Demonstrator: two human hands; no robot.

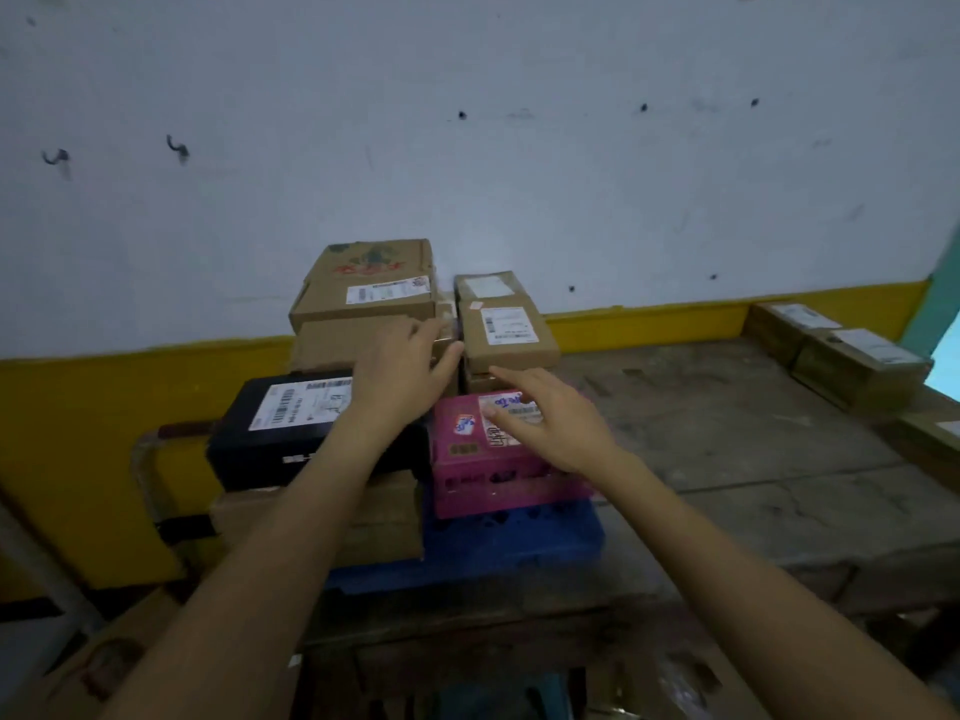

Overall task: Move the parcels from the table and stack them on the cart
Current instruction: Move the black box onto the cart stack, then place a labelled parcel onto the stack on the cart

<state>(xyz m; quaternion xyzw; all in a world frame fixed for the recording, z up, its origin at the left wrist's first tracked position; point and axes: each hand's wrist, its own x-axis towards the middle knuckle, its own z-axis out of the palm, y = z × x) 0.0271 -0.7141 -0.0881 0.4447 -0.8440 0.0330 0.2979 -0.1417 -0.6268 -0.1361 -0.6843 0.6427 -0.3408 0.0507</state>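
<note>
1. Plainly, the fingers [513, 380] of the right hand [550, 423] are held straight and spread, with nothing gripped. They are poised over the labelled top of a pink rectangular cardboard box [483, 459].
2. The fingertips [451, 351] of the left hand [400, 368] are set into the gap between two brown cartons, against a narrow brown parcel [448, 314]. Whether it is pinched cannot be told through the blur.
3. The pink box is laid flat with its long axis running left to right. Beside it, a black rectangular box [270, 444] with a white label is laid the same way.
4. Behind these, a large brown printed cardboard box [363, 283] is stacked crosswise. A small brown labelled cardboard box [511, 332] is pointed lengthwise toward the white wall [467, 122].
5. All are piled on the blue plastic cart platform [519, 548], which is set against a worn wooden table [727, 433]. Further brown parcels [852, 361] are seen at the table's far right.
</note>
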